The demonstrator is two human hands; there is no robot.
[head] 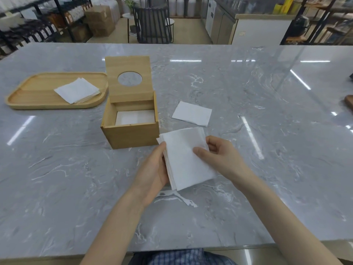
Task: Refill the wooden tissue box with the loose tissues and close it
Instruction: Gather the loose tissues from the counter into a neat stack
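A: I have both hands closed on the tissue stack (186, 159), left hand (154, 167) cupping its edge, right hand (219, 155) pinching the top.

B: Advice?

A: I'd square the edges before lowering it flat. The open box (131, 129) sits just beyond my left hand, lid (129, 81) upright; one loose tissue (192, 113) lies beside.

Shop stockroom — stocked shelves (36, 33), cartons (100, 21)

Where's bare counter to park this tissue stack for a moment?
Bare marble in front of the wooden box, left of the left hand, and far right beyond the single tissue. Crowded around the box, with the tray alongside.
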